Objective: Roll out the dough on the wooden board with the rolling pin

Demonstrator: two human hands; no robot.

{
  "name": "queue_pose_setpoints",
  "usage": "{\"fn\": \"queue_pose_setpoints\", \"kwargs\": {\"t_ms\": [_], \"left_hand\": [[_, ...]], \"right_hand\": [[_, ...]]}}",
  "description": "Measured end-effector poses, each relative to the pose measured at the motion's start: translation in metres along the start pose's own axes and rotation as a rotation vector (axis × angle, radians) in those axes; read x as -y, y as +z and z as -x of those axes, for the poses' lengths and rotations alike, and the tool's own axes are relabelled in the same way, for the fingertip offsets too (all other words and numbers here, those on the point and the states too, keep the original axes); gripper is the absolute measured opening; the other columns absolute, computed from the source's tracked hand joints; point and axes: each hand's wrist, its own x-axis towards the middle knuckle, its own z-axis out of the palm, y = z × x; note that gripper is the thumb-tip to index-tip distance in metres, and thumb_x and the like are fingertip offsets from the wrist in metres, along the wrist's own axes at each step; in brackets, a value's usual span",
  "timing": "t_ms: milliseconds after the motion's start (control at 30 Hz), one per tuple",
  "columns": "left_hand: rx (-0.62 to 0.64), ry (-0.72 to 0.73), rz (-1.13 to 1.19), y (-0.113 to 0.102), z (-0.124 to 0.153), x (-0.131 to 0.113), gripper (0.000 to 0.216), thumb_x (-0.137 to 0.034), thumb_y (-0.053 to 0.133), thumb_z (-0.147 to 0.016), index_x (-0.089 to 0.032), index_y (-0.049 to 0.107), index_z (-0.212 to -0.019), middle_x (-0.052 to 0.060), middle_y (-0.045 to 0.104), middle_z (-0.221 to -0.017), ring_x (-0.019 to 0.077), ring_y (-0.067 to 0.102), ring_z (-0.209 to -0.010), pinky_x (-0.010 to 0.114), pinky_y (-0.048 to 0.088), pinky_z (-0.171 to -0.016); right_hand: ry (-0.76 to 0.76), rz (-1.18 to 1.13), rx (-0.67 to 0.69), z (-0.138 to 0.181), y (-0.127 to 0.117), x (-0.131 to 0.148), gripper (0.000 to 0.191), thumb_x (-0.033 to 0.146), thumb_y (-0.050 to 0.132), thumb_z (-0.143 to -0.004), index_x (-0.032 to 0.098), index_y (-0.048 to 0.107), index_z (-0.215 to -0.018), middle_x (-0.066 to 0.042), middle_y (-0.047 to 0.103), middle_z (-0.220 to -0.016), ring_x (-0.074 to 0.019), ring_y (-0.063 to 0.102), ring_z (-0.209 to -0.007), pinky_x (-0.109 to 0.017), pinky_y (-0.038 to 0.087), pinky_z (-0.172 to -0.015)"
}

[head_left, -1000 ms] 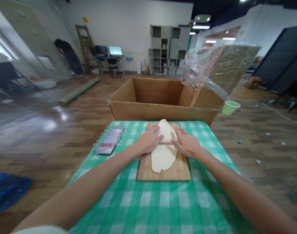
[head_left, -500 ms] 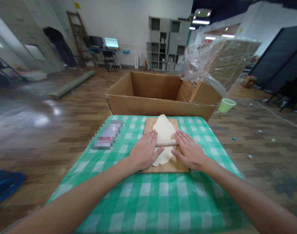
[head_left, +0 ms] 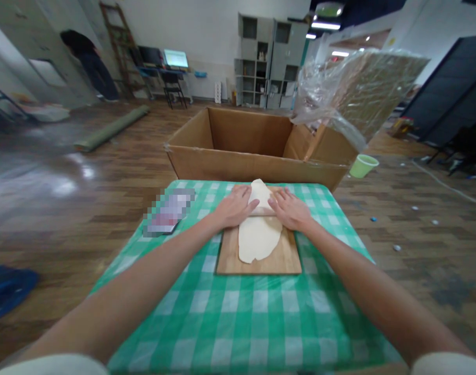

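A flat, pale sheet of dough [head_left: 259,240] lies lengthwise on a wooden cutting board [head_left: 279,265]. Across its upper part rests a thin, light rolling pin [head_left: 263,212], its ends covered by my hands. My left hand [head_left: 235,206] lies flat over the pin's left end, fingers stretched forward and thumb pointing inward. Over the right end is my right hand [head_left: 290,208], also flat with its fingers extended. Both palms press on the pin from above without wrapping round it. The dough's far tip shows beyond the pin.
A green and white checked tablecloth [head_left: 257,317] covers the table. At its left lies a blurred-out flat object [head_left: 169,212]. Beyond the far edge stands a large open cardboard box [head_left: 257,161], with a light green bucket [head_left: 363,165] to its right. A person [head_left: 89,63] bends at the back left.
Both hands and the rolling pin have moved forward, away from me, over the dough. More of the dough and board now shows on the near side. The camera view has shifted slightly.
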Motion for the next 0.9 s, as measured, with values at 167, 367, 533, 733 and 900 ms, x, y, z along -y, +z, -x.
{"fn": "queue_pose_setpoints", "kwargs": {"t_ms": [167,367,533,733,900], "left_hand": [[-0.039,0.134,-0.115,0.011,0.057,-0.019,0.074,-0.056,0.028,-0.111,-0.002,0.047,-0.158,0.025,0.046,-0.167,0.0342,0.036,-0.161,0.049,0.026,-0.133],[-0.082,0.155,-0.169,-0.002,0.124,-0.052,0.082,-0.063,0.040,-0.106,0.000,0.045,-0.158,0.026,0.047,-0.165,0.0361,0.039,-0.159,0.050,0.030,-0.133],[-0.064,0.206,-0.160,-0.010,0.150,-0.057,0.084,-0.065,0.041,-0.106,-0.002,0.041,-0.161,0.024,0.044,-0.168,0.0343,0.036,-0.161,0.049,0.030,-0.133],[-0.040,0.147,-0.214,-0.002,0.090,-0.040,0.081,-0.064,0.033,-0.108,0.001,0.048,-0.156,0.026,0.049,-0.164,0.0348,0.045,-0.156,0.049,0.032,-0.131],[-0.009,0.135,-0.163,-0.001,0.081,-0.033,0.079,-0.065,0.033,-0.108,-0.004,0.049,-0.157,0.024,0.053,-0.161,0.0342,0.050,-0.153,0.049,0.035,-0.128]], "right_hand": [[0.173,0.029,-0.018,0.052,-0.001,0.033,0.083,0.066,0.033,-0.110,0.000,0.045,-0.159,-0.030,0.044,-0.166,-0.0412,0.038,-0.158,-0.057,0.035,-0.127],[0.129,0.027,0.011,0.125,-0.022,0.081,0.097,0.074,0.041,-0.104,-0.001,0.035,-0.165,-0.028,0.036,-0.171,-0.0411,0.032,-0.161,-0.060,0.030,-0.130],[0.053,-0.059,0.060,0.137,-0.042,0.077,0.088,0.070,0.041,-0.106,0.004,0.041,-0.164,-0.022,0.043,-0.169,-0.0362,0.038,-0.159,-0.055,0.036,-0.129],[0.110,-0.047,0.165,0.057,-0.033,0.023,0.067,0.045,0.018,-0.115,0.007,0.058,-0.152,-0.018,0.056,-0.161,-0.0303,0.046,-0.155,-0.049,0.039,-0.127],[0.152,0.075,0.163,0.050,-0.018,0.022,0.072,0.044,0.016,-0.114,-0.002,0.053,-0.155,-0.024,0.048,-0.165,-0.0337,0.029,-0.163,-0.053,0.027,-0.133]]}}
